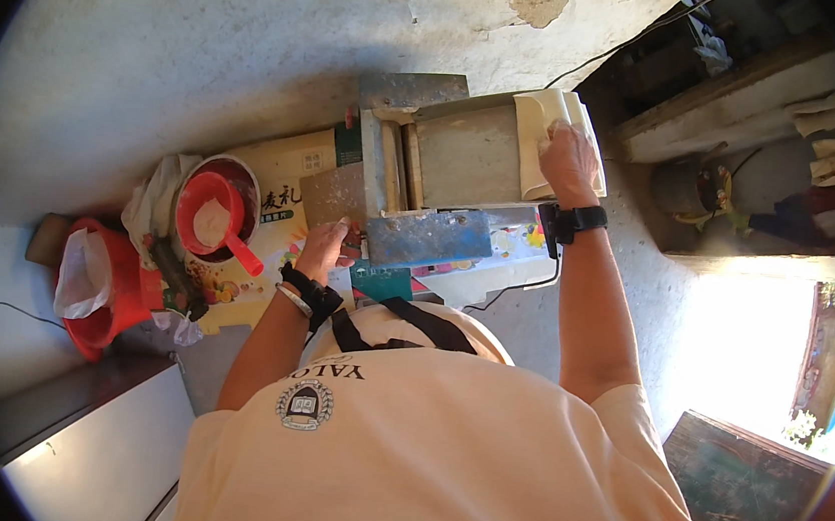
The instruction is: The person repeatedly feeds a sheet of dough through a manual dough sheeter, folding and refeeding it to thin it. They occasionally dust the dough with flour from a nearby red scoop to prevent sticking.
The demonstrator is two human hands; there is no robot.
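In front of me stands a roller dough sheeter with a blue metal side housing (427, 239). Its pale rollers (401, 165) lie beside a flat metal tray (465, 152). A folded sheet of pale dough (532, 151) rests across the tray's right end. My right hand (572, 158) is on this dough with its fingers curled into the folds. At the machine's left front corner, my left hand (326, 248) is beside a small red and metal part; how its fingers meet that part is unclear. Both wrists wear black bands.
Left of the machine, a red scoop (211, 214) holding pale flour sits in a round bowl (248, 176) on printed cardboard (286, 210). A red bucket (120, 300) with a plastic bag stands farther left. Behind the machine rises a stained wall (257, 42). A black cable (513, 288) hangs below.
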